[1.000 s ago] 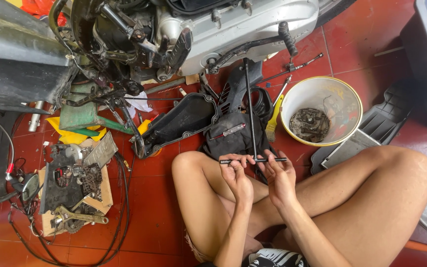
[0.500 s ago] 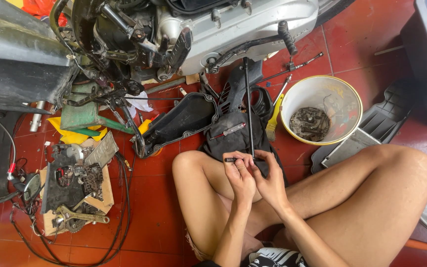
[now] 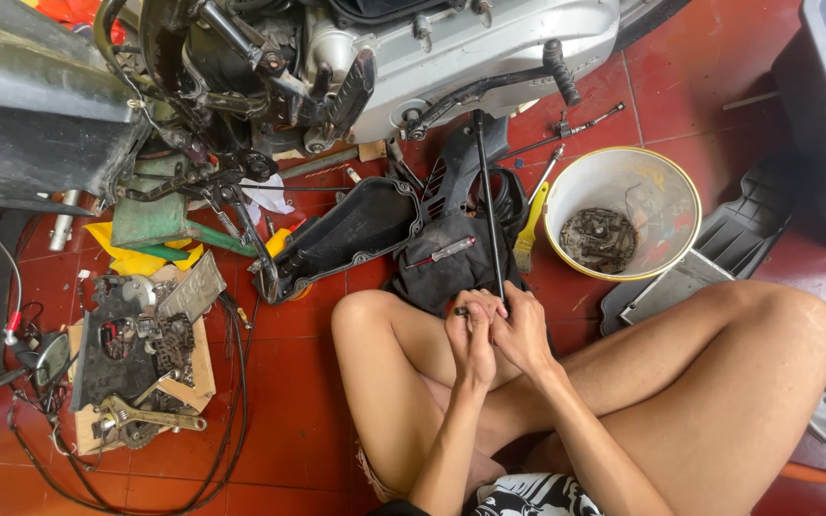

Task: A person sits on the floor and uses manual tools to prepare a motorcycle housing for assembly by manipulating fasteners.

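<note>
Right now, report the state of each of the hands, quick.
Left hand: closed on the near end of the long thin black metal rod.
Right hand: closed on that rod end too, against the left.

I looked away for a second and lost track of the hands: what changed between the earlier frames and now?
The left hand and right hand, spread apart along the crossbar a second ago, have closed together over the near end of the long black rod, hiding most of the crossbar. The rod keeps pointing toward the scooter engine. The white bucket and black covers stayed put.
</note>
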